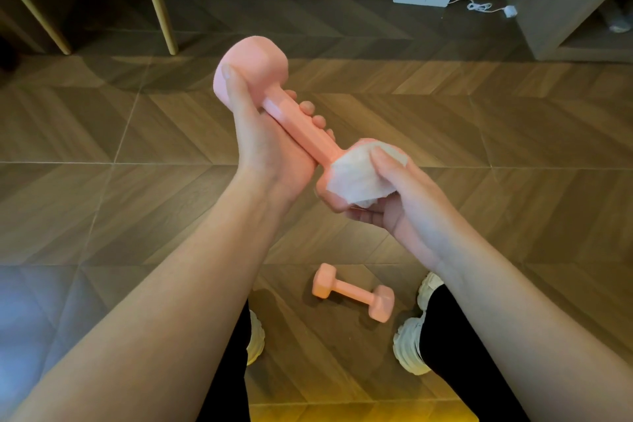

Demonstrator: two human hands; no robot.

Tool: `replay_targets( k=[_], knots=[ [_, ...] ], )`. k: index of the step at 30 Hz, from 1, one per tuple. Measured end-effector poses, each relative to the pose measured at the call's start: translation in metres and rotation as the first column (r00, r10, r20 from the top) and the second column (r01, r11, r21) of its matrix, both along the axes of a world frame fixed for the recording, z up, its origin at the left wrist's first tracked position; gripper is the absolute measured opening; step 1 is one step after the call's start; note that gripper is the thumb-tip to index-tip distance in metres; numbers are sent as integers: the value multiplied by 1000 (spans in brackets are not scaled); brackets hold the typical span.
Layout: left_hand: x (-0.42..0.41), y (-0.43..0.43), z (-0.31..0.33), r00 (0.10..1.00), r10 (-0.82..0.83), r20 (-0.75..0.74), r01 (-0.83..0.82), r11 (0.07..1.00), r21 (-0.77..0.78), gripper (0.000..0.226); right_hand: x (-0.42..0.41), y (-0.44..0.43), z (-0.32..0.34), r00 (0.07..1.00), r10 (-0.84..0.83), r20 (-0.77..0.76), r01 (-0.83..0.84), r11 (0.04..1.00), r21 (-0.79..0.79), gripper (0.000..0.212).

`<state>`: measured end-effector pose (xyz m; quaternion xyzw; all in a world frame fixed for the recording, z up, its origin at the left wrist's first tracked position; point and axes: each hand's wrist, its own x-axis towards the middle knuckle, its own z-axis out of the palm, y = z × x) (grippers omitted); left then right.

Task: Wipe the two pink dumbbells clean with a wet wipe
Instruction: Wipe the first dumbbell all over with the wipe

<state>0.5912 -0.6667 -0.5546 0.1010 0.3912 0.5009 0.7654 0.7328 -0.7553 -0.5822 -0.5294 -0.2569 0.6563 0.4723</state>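
Our single wide view sits at head height, facing forward and steeply down, close above the left hand [265,151] and right hand [406,205]; floor [462,120] stretches beyond the fingertips, shoes [409,343] below them.

Both the held dumbbell [298,128] and the floor dumbbell [352,291] are plain pale pink. The wet wipe [356,176] is white. The floor [479,113] shows brown wood grain in a chevron pattern. The shoes [407,346] are off-white, the trousers [438,325] black.

Bare forearms [164,284], black trousers [455,336], chunky cream-white trainers [409,346] (thick ridged soles).
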Motion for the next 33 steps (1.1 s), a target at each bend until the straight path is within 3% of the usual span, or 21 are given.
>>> replay_targets(
  k=[3, 5, 8, 12, 14, 17, 20, 23, 29, 33],
  knots=[
    [-3, -1, -1, 999, -1, 41, 0, 1000, 17, 71, 5, -2, 4, 966, 127, -223, -146, 987, -68, 65],
    [-3, -3, -1, 999, -20, 44, 18, 999, 37, 72, 3, -3, 3, 946, 162, -280, -188, 980, -71, 74],
    [-2, -4, -2, 1000, -23, 4, 23, 999, 48, 74, -2, -1, 2, 976, 80, -205, -95, 993, -67, 70],
    [3, -6, -3, 998, -13, -58, 12, 1000, -7, 73, -5, 2, 2, 986, 1, 168, 0, 1000, -1, 63],
    [5, -7, -4, 998, -20, -56, 17, 999, -43, 72, -5, 1, -1, 971, -23, 239, 17, 999, 28, 57],
    [3, -5, -4, 998, -13, -61, 10, 999, -49, 72, -1, -1, -2, 982, 32, 184, -43, 998, 56, 50],
    [0, -2, -4, 999, 20, -32, -21, 1000, -13, 73, 7, -1, -1, 989, 113, 93, -121, 988, 92, 62],
    [0, -2, -4, 999, 24, -24, -24, 1000, -2, 74, 4, -2, -2, 987, 85, 138, -96, 993, 74, 74],
    [-2, -2, -4, 1000, 8, -27, -8, 1000, 7, 73, -6, -2, -5, 983, 26, 179, -42, 995, 87, 55],
    [-6, -1, -1, 999, 19, 40, -20, 1000, 21, 73, -1, -1, 2, 992, 106, -63, -103, 994, 42, 55]
  ],
)
